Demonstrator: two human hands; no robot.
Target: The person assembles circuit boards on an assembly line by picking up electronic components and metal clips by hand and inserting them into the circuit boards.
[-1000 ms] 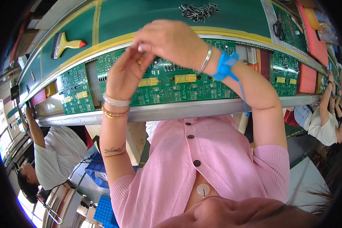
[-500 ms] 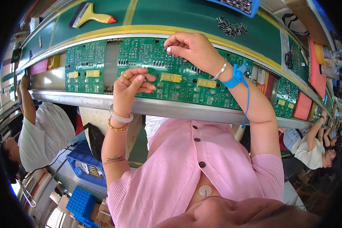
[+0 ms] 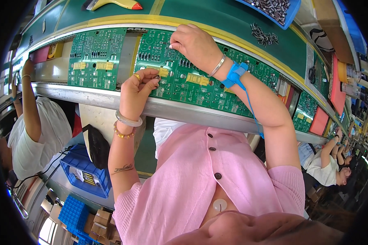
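Note:
A green circuit board (image 3: 179, 92) with yellow blocks (image 3: 198, 79) and rows of small dark parts lies in front of me on a rail line. My left hand (image 3: 135, 93) is at the board's near left part, thumb and fingers pinching a small dark component (image 3: 157, 77) whose exact kind is too small to tell. Over the board's far left part, my right hand (image 3: 197, 48) has its fingers bunched, tips down at the surface. Whatever those fingers hold is hidden. A blue wrist strap (image 3: 236, 75) with a cord circles my right wrist.
Beyond the rail, a green bench holds a pile of small metal-leaded components (image 3: 264, 36), a blue bin (image 3: 292, 16) of parts and a yellow-handled brush (image 3: 117, 3). Another circuit board (image 3: 95, 77) sits left. A metal rail (image 3: 184, 107) runs along the near side. Co-workers sit on both sides.
My right hand has moved left over the board, its fingertips lower at the surface. The left fingers have drawn together round the small component. The whole view has shifted slightly.

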